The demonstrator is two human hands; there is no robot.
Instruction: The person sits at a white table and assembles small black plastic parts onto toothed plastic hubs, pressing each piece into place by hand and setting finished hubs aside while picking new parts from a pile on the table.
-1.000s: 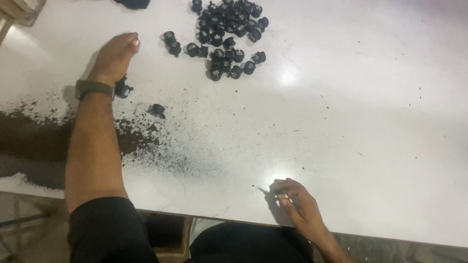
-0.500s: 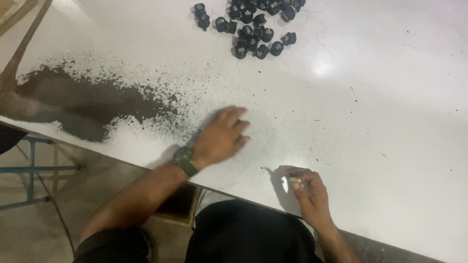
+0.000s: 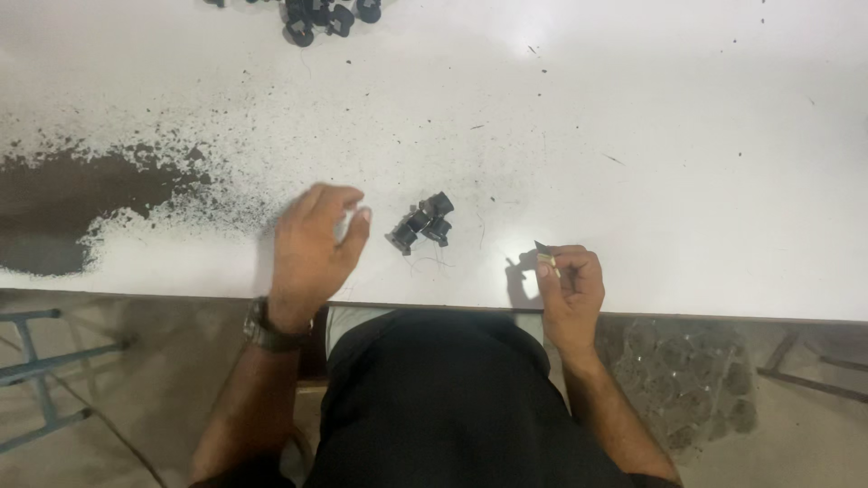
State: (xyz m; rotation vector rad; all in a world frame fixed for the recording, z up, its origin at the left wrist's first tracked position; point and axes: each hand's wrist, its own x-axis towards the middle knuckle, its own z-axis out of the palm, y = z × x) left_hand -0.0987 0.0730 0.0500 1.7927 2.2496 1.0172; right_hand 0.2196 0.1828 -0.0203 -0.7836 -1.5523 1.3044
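A small cluster of black moulded parts [image 3: 421,221], apparently three or four short collared pieces lying touching one another, rests on the white desk [image 3: 669,136] close to its near edge, roughly midway between the two hands. Judged by their look, the parts are light, rigid plastic or rubber, unlikely to break, and smooth enough to roll or skid on the glossy top; a fingertip pinch across the narrower body of a single piece, below its wider collar, appears the surest hold. The left hand [image 3: 312,248], with a dark wristwatch [image 3: 268,327] at the wrist, hovers just beside the cluster with fingers loosely spread and curved, holding nothing. The right hand [image 3: 568,285] sits at the near edge, curled narrow, pinching a small blade-like tool [image 3: 545,253] with a dark tip between thumb and forefinger; its exact kind is too small to tell. Toward the left edge lies a dense patch of dark powder [image 3: 63,194], thinning into scattered specks across the surface. At the far edge, a larger heap of similar black parts [image 3: 316,16] is partly cut off by the view.
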